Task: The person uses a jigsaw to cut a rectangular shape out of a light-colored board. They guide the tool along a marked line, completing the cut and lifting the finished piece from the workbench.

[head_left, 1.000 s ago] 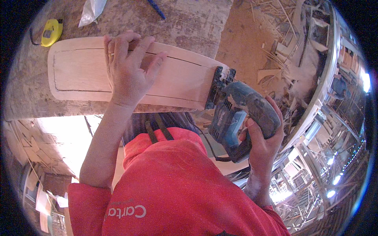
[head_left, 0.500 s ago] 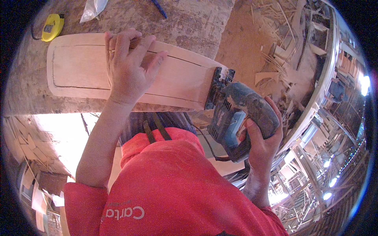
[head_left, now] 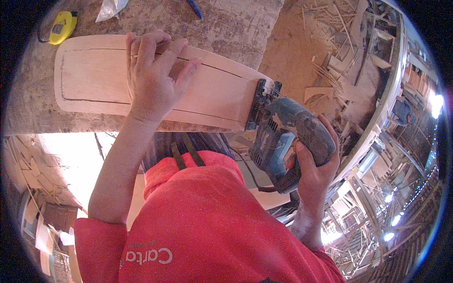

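Observation:
A pale wooden board (head_left: 94,75), rounded at its left end and marked with a dark line running inside its edges, lies across the bench. My left hand (head_left: 153,78) rests on the board's middle, fingers stretched toward the far edge and thumb spread. In my right hand (head_left: 316,162) is the handle of a blue and black jigsaw (head_left: 288,125), my fingers wrapped round it. The jigsaw's dusty base sits against the board's right end. Its blade cannot be made out. A dark cord (head_left: 252,174) trails from the tool.
On the worn bench (head_left: 226,28) lie a yellow tape measure (head_left: 62,27), a clear plastic bag (head_left: 111,8) and a blue pen (head_left: 194,8). Wood offcuts (head_left: 330,75) litter the floor beyond the bench's right edge. Farther right, a person (head_left: 402,111) appears among timber.
The bench, tape measure and board sit slightly higher in the picture. Both hands keep nearly the same hold, and the jigsaw stays at the board's right end.

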Tool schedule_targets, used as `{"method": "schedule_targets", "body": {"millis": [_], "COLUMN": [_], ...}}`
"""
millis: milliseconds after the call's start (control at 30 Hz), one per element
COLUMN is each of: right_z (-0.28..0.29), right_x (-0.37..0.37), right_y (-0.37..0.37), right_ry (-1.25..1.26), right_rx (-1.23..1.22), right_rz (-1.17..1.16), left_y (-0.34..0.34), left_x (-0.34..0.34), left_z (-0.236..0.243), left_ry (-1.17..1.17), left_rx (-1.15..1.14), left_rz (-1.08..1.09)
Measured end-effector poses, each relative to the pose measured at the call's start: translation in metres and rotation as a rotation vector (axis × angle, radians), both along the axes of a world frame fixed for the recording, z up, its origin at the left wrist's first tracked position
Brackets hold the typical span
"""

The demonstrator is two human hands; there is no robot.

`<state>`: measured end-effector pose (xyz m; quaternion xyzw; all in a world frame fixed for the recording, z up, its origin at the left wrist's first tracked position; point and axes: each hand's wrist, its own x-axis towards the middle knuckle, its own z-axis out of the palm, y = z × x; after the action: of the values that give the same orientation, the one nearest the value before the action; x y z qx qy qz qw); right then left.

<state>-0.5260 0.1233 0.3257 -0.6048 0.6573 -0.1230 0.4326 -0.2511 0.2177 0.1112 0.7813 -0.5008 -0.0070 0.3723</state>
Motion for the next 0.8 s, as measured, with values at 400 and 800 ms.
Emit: {"method": "schedule_targets", "body": {"millis": [400, 800], "right_z": [-0.0016, 0.0007], "right_x": [-0.0036, 0.0014], "right_y": [-0.0029, -0.0031], "right_ry": [-0.019, 0.002], "right_rx": [0.018, -0.008], "right_rz": [-0.012, 0.024], "left_y": [0.0005, 0.0011], "left_x": [-0.002, -0.001], "left_z": [-0.0065, -0.0069], "left_ry": [-0.005, -0.059], "left_rx": [-0.001, -0.017], "left_rz": [0.004, -0.006]}}
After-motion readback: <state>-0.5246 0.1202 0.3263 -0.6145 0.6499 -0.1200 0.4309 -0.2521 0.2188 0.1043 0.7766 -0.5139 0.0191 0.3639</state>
